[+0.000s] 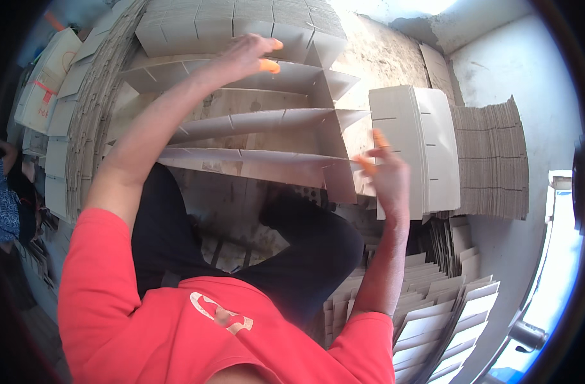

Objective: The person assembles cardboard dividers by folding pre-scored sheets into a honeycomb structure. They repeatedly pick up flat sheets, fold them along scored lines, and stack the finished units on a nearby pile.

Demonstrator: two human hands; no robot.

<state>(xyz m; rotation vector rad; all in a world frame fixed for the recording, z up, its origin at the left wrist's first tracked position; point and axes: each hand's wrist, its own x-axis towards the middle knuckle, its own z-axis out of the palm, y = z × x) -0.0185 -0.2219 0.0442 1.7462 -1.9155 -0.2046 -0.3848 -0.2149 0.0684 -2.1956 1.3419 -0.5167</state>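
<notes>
Long slotted cardboard strips (251,123) stand on edge across the wooden tabletop (235,100) in front of me. At their right ends they meet a crosswise cardboard strip (334,137). My left hand (249,54) hovers over the farthest long strip, with orange covers on its thumb and a finger; these are spread apart with nothing visible between them. Beside the right end of the nearest strip is my right hand (389,171), also with orange-covered fingertips. Its fingers are apart, and I see nothing held; whether a fingertip touches the strip is unclear.
A pale stack of slotted cardboard (395,150) lies right of my right hand, with a brown stack (490,160) beyond it. Packed cardboard pieces (231,29) line the far side. More stacks (91,109) stand left; loose dividers (426,313) sit lower right. Another person (11,192) is at far left.
</notes>
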